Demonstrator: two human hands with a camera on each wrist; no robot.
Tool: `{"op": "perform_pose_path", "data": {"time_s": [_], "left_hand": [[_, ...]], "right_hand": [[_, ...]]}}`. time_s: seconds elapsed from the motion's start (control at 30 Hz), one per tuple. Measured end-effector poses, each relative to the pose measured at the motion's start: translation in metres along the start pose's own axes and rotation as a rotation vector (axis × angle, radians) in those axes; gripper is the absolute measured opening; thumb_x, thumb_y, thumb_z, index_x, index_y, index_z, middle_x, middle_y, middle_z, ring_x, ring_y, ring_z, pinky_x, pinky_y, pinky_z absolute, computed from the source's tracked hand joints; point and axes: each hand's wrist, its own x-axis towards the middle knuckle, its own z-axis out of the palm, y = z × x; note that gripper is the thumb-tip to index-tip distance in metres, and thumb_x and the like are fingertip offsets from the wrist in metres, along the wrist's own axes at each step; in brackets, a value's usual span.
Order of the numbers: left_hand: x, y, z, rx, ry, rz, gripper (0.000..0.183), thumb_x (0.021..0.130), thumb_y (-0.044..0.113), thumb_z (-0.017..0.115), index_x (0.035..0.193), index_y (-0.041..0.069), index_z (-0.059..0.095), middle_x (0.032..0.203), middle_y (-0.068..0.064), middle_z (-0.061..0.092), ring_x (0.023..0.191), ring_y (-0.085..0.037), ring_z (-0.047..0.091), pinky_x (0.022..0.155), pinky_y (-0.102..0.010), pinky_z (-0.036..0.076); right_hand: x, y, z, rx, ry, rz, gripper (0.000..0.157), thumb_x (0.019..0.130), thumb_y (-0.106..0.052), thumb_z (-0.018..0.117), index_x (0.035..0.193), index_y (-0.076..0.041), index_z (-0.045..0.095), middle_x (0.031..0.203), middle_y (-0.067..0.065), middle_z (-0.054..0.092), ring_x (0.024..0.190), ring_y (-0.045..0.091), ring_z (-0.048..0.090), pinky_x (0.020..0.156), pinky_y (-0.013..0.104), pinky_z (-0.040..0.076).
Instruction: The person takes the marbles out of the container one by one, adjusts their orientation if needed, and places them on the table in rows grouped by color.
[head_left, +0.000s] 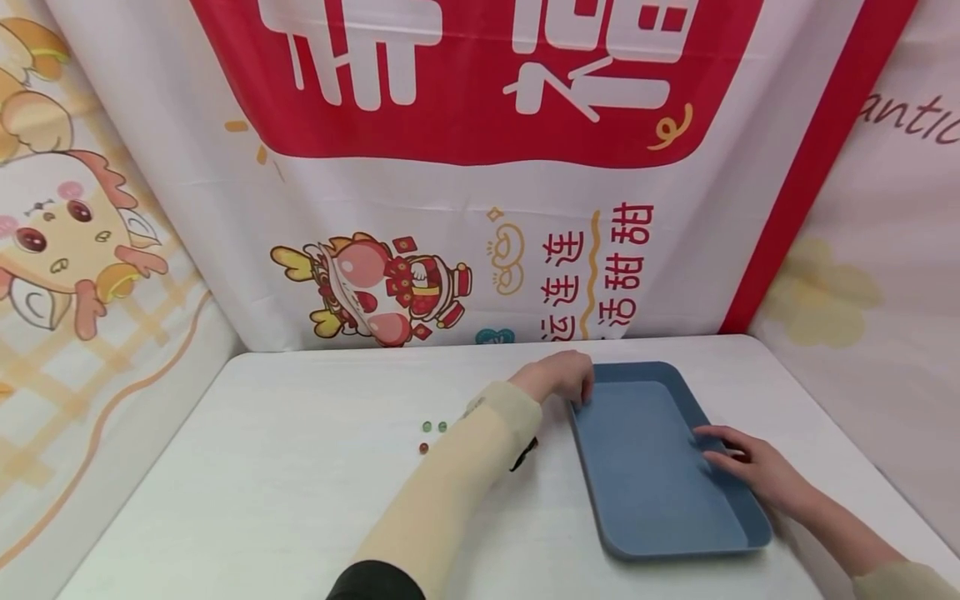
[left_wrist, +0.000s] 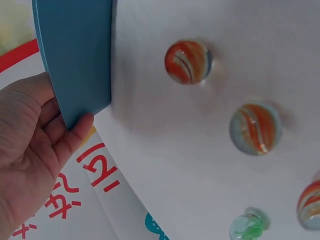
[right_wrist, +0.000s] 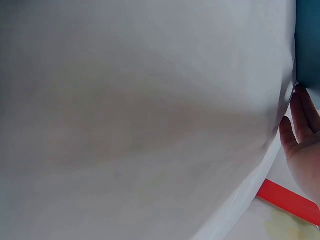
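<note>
A blue rectangular tray (head_left: 652,475) lies lengthwise on the right part of the white table. My left hand (head_left: 558,375) grips its far left corner; the left wrist view shows the fingers and thumb curled about the tray's corner (left_wrist: 77,60). On the opposite long side, my right hand (head_left: 761,471) touches the rim with fairly straight, spread fingers, their tips reaching over it in the head view. In the right wrist view those fingers (right_wrist: 302,112) meet the tray's outer wall (right_wrist: 307,50). The left forearm hides part of the table.
Glass marbles lie left of the tray: orange-swirled marbles (left_wrist: 188,61) and a green one (left_wrist: 249,225) in the left wrist view. Beyond the left sleeve are two green marbles (head_left: 434,427) and a brown one (head_left: 423,448). Printed cloth (head_left: 420,192) rises behind the table.
</note>
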Motion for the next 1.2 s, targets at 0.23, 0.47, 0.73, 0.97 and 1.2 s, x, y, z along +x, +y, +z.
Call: {"op": "perform_pose_path", "data": {"time_s": [0.23, 0.47, 0.73, 0.97, 1.2], "left_hand": [[-0.004, -0.009, 0.001, -0.061, 0.055, 0.055, 0.010, 0.085, 0.006, 0.075, 0.081, 0.015, 0.073, 0.078, 0.007, 0.064, 0.073, -0.009, 0.058, 0.065, -0.019, 0.047], [-0.013, -0.018, -0.002, -0.187, 0.171, 0.207, 0.009, 0.087, 0.009, 0.074, 0.096, 0.008, 0.075, 0.086, 0.008, 0.066, 0.079, -0.003, 0.059, 0.071, -0.014, 0.046], [-0.036, -0.024, -0.006, -0.395, 0.165, 0.208, 0.012, 0.089, 0.013, 0.072, 0.099, 0.008, 0.074, 0.086, 0.010, 0.068, 0.081, -0.002, 0.062, 0.073, -0.016, 0.049], [-0.072, -0.030, -0.011, -0.558, 0.104, 0.169, 0.013, 0.090, 0.013, 0.071, 0.100, 0.006, 0.073, 0.086, 0.004, 0.070, 0.082, -0.012, 0.067, 0.067, -0.025, 0.055], [-0.110, -0.038, -0.008, -0.653, 0.052, 0.139, 0.014, 0.091, 0.011, 0.069, 0.102, 0.003, 0.074, 0.084, 0.001, 0.071, 0.091, -0.028, 0.068, 0.066, -0.029, 0.057]], "right_hand": [[0.002, -0.004, 0.001, -0.005, -0.015, 0.016, 0.042, 0.095, -0.022, 0.064, 0.131, -0.002, 0.057, 0.129, 0.024, 0.056, 0.113, 0.031, 0.056, 0.079, 0.018, 0.048], [0.001, -0.001, 0.001, -0.018, -0.013, 0.032, 0.043, 0.095, -0.023, 0.064, 0.131, -0.002, 0.057, 0.130, 0.024, 0.056, 0.112, 0.025, 0.056, 0.079, 0.018, 0.048], [-0.002, 0.001, 0.001, -0.006, -0.009, 0.025, 0.043, 0.094, -0.026, 0.065, 0.130, -0.002, 0.058, 0.128, 0.023, 0.057, 0.105, -0.005, 0.051, 0.078, 0.017, 0.047], [-0.003, 0.000, 0.003, 0.008, -0.007, 0.013, 0.043, 0.094, -0.026, 0.066, 0.129, -0.002, 0.059, 0.128, 0.023, 0.057, 0.102, -0.016, 0.045, 0.077, 0.017, 0.048], [-0.003, 0.001, 0.004, -0.022, 0.025, -0.031, 0.039, 0.093, -0.022, 0.067, 0.125, 0.000, 0.061, 0.123, 0.023, 0.060, 0.101, -0.014, 0.047, 0.075, 0.017, 0.048]]}}
